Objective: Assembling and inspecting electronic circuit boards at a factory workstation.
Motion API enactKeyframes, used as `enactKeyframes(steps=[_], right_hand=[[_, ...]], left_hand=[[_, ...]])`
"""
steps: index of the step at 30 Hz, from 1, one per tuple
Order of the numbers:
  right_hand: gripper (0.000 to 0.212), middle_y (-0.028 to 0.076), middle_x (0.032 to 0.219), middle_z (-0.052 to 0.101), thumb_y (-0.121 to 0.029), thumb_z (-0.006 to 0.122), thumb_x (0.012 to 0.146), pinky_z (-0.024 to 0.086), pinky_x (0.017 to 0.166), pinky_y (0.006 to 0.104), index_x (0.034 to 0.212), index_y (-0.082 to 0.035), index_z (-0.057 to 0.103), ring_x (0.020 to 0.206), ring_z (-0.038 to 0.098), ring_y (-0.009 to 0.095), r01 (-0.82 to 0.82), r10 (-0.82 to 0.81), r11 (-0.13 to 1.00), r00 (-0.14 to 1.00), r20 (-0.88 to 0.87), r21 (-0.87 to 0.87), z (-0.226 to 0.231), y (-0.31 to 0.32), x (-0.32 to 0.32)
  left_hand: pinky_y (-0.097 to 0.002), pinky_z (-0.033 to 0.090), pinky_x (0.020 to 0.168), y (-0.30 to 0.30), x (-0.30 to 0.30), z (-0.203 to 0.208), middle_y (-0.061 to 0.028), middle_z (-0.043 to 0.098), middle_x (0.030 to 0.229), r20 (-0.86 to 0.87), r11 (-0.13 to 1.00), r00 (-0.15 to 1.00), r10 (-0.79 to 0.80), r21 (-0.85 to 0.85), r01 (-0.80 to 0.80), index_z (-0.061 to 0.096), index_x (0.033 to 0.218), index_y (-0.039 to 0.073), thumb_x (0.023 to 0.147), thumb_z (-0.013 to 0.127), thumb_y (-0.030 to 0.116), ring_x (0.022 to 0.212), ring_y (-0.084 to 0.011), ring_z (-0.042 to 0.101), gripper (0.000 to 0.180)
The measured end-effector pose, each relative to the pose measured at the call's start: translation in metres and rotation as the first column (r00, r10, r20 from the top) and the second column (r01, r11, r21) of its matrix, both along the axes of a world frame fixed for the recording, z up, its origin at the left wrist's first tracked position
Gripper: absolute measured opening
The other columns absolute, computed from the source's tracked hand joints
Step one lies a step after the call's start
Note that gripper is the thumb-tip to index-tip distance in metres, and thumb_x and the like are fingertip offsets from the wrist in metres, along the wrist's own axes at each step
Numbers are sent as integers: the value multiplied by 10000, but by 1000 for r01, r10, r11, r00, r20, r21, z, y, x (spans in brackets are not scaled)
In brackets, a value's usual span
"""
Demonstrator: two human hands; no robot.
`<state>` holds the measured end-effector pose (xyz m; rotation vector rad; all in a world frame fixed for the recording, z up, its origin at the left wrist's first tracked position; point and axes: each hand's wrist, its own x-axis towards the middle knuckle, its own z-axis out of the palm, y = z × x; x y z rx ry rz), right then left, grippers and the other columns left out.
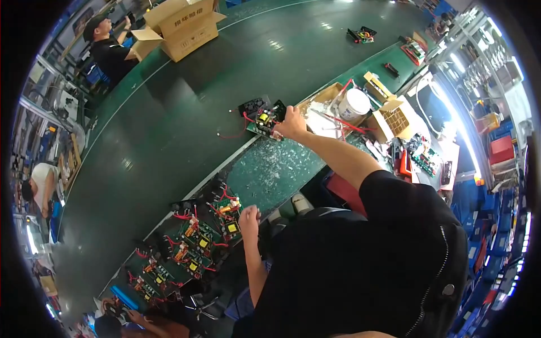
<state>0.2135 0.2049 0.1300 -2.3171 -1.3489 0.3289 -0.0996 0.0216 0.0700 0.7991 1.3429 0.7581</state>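
Note:
My right hand (291,124) reaches forward over the bench, its fingers closed on the right edge of a circuit board (262,119). That board carries black heat sinks, a yellow-wrapped transformer and red wires, one trailing left over the dark green surface. Close to my body, my left hand (249,219) is held with curled fingers; what lies in them, if anything, is hidden. Just left of it, several similar circuit boards (191,239) with red leads and yellow transformers lie in a row along the bench edge. Pale scraps (273,174) are scattered on the green mat between my hands.
A shallow cardboard tray (303,107) with a white tub (355,104) stands right of my right hand, beside a small divided carton (391,121). Across the bench, a person (107,50) is next to a large open carton (186,31). Another person (135,327) sits at lower left.

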Motion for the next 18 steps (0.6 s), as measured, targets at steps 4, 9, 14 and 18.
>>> enactKeyframes(steps=[4, 9, 14, 18], right_hand=[[560, 237, 999, 635, -346, 750, 657, 538, 819, 478, 1005, 41, 543, 958, 649, 409, -18, 21, 999, 997, -79, 34, 43, -1, -27], [587, 248, 949, 649, -374, 763, 622, 519, 818, 463, 992, 45, 583, 928, 648, 405, -50, 62, 997, 976, -207, 59, 77, -24, -58], [582, 196, 989, 592, -381, 753, 666, 505, 777, 473, 1060, -7, 545, 915, 623, 397, -403, 406, 905, 914, 10, 136, 86, -73, -46], [569, 187, 1018, 578, -358, 730, 696, 514, 700, 483, 1088, -13, 503, 830, 625, 408, -671, 667, 741, 736, 118, -5, 91, -87, -27]], left_hand=[[-247, 462, 680, 65, 30, -15, -2, 657, 866, 237, 993, 971, -32, -104, 58, 633, 1049, 47, 972, 548, 484, 799, -106, 623, 451], [-389, 500, 881, 166, 56, -41, -150, 579, 1206, 616, 893, 771, 160, -424, 152, 360, 1404, -35, 815, 543, 775, 1058, -278, 590, 1019], [-422, 470, 950, 202, 78, -21, -160, 500, 1376, 623, 896, 761, 183, -425, 133, 378, 1413, -28, 689, 558, 875, 1147, -318, 564, 1171], [-427, 514, 831, 192, 91, -8, -91, 637, 1124, 559, 872, 822, -108, -344, 348, 594, 1206, 79, 713, 575, 838, 1025, -262, 624, 905]])
